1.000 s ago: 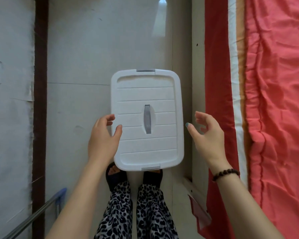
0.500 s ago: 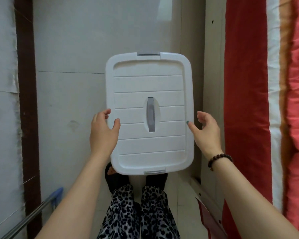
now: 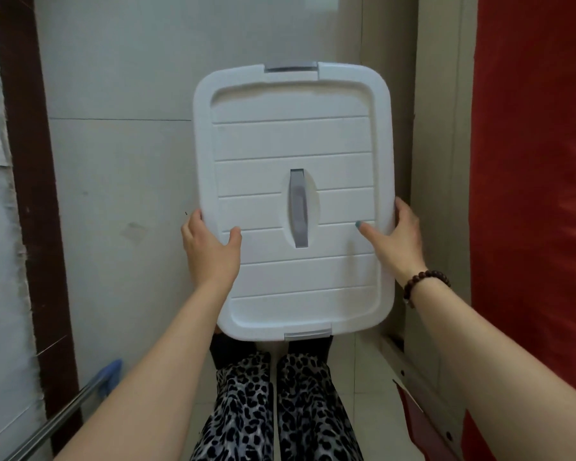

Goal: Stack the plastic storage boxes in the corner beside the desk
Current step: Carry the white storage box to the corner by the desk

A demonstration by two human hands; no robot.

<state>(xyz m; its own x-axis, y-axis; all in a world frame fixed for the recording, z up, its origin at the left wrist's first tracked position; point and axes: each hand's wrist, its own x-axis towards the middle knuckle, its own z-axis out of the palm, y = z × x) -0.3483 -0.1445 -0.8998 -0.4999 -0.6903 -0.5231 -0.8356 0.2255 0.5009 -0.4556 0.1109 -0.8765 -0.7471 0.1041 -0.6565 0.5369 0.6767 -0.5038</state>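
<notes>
White storage box (image 3: 293,201) (lid on), both long edges gripped by left hand (image 3: 210,251) and right hand (image 3: 396,241); bare floor (image 3: 120,194) lies open to its left.

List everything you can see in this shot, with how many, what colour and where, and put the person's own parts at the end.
storage box: one, white lid with grey handle and grey clips, centre, gripped at both sides
floor: pale tiles, under and left of the box
dark strip: one, brown, running along the left
metal rail: one, grey with a blue tip, bottom left
pale panel: one, beige, right of the box
red fabric: one, far right
bracelet: one, dark brown beads, right wrist
legs: two, leopard-print trousers, bottom centre
left hand: thumb on the lid, fingers around the left edge
right hand: thumb on the lid, fingers around the right edge
</notes>
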